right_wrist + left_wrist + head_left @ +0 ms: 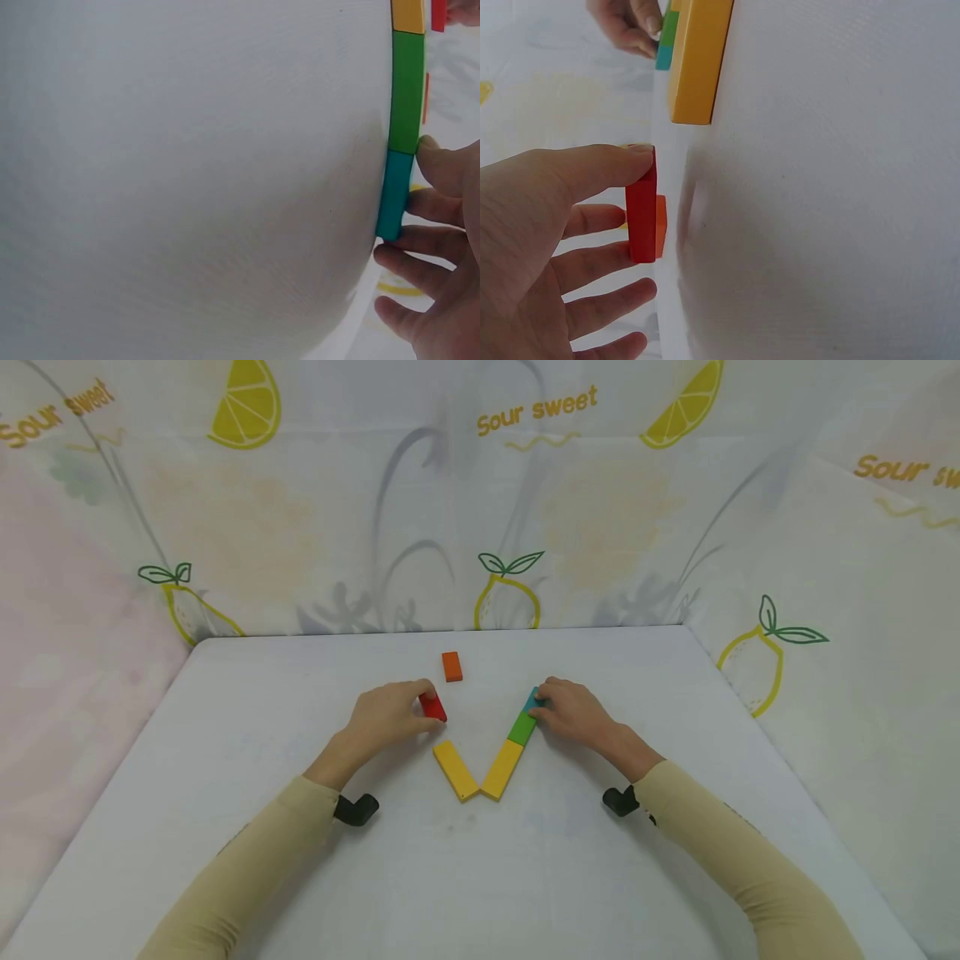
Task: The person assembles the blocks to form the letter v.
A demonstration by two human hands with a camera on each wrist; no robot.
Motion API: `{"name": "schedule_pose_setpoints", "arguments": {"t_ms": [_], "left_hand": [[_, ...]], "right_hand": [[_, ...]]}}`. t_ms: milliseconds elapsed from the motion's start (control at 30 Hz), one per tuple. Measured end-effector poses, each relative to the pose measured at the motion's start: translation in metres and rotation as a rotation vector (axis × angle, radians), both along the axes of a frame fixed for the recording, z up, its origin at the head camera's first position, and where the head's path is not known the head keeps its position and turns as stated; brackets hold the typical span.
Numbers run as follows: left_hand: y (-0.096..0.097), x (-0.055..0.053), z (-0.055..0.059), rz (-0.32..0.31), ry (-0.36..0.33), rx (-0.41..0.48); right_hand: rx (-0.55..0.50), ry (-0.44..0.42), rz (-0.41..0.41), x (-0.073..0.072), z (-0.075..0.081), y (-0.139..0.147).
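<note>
Across the white bench, we extend sleeved forearms angled inward. Left hand: grip part-closed, thumb and finger pinching a red block endwise. Right hand: likewise, pinching a blue block. Two yellow blocks, near ends meeting. Green block, between yellow and blue. Orange block, beyond the red.

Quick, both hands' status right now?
Left hand: closed, pinching the red block between thumb and fingers.
Right hand: closed, holding the blue block at the end of the green block.
</note>
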State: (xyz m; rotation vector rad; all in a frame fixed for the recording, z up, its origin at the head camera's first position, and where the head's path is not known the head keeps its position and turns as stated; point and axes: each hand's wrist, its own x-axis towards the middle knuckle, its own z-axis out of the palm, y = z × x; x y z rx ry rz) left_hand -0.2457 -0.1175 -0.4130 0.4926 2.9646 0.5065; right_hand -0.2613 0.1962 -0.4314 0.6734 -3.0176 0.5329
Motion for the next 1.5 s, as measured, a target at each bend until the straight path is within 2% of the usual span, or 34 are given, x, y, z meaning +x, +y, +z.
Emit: {"name": "schedule_pose_setpoints", "arguments": {"t_ms": [467, 800, 1033, 1333, 1500], "left_hand": [[-0.001, 0.015, -0.006, -0.007, 0.011, -0.006], [-0.003, 0.016, -0.013, -0.022, 0.052, -0.005], [-0.002, 0.015, -0.017, -0.009, 0.035, 0.003], [-0.004, 0.017, -0.019, 0.001, 0.056, 0.062], [-0.004, 0.017, -0.02, -0.019, 0.047, 0.115]], "right_hand": [[-0.001, 0.015, 0.012, 0.0, -0.002, 0.0], [-0.004, 0.029, 0.019, 0.003, 0.0, 0.0], [-0.003, 0.049, 0.021, 0.003, -0.001, 0.001], [-0.011, 0.047, 0.025, 0.003, -0.001, 0.001], [-0.011, 0.055, 0.024, 0.002, -0.003, 0.002]]}}
